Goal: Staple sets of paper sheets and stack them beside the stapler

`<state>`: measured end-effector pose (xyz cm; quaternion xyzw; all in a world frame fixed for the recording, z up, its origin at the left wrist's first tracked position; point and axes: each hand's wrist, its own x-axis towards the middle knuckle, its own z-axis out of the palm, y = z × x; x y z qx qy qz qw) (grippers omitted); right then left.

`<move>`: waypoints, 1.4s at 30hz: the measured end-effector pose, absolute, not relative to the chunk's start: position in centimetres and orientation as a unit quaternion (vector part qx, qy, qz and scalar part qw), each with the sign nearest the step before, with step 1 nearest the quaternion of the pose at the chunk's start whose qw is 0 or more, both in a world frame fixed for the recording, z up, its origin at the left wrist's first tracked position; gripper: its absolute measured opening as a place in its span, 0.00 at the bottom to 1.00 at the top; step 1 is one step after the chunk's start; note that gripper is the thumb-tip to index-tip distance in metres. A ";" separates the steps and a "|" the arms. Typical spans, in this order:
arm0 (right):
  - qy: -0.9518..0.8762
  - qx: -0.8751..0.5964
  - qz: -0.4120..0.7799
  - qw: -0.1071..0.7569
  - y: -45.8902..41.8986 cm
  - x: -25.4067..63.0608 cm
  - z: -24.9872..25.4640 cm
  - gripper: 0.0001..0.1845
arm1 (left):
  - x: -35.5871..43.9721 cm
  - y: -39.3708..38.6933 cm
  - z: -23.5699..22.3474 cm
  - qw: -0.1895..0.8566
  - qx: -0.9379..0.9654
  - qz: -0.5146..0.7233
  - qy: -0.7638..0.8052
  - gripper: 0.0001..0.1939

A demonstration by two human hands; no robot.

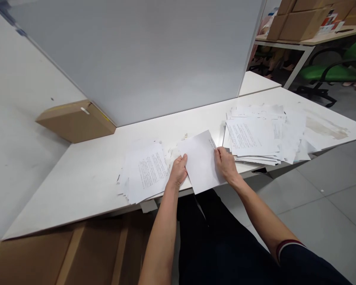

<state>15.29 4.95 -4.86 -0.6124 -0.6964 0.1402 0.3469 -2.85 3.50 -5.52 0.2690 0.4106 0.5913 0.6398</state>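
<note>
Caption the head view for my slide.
Left hand and right hand hold white paper between two printed-paper piles at a white table.

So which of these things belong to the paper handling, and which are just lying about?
Seemingly part of the job:
- held paper
- left paper pile
- right paper pile

Apparently just lying about:
- brown box by the wall
- green chair
- boxes on the far table
</note>
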 end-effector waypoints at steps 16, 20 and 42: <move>-0.527 -0.386 0.505 0.564 4.4 16.3 -0.4 0.12 | -3.3 2.2 -1.5 0.393 0.436 0.678 0.442 0.11; -0.538 -0.379 0.500 0.562 4.4 15.7 -0.8 0.15 | -3.3 1.6 -0.8 0.337 0.468 0.684 0.447 0.10; -0.508 -0.459 0.561 0.466 3.2 18.7 0.6 0.15 | -3.6 4.1 -2.1 0.377 0.408 0.695 0.455 0.17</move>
